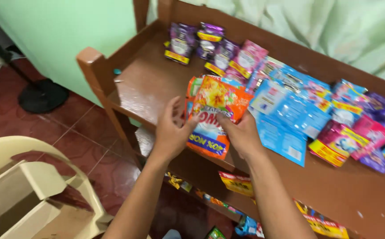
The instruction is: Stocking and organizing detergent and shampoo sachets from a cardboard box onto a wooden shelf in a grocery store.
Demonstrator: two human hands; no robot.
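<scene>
Both my hands hold a stack of orange sachets point(215, 106) above the left part of a brown wooden shelf point(148, 84). My left hand point(171, 132) grips the stack's left edge with thumb and fingers. My right hand point(242, 132) pinches its lower right side. Further orange sachets lie just behind the held ones. Blue sachets point(285, 110) spread out on the shelf to the right of my hands. Purple sachets point(201, 44) stand at the shelf's back left.
Pink and purple sachets point(356, 132) lie at the right end. A lower shelf holds yellow packets point(237, 182). A cream plastic chair point(37, 194) stands at the lower left on a red tiled floor, with a black fan base point(42, 95) by the green wall.
</scene>
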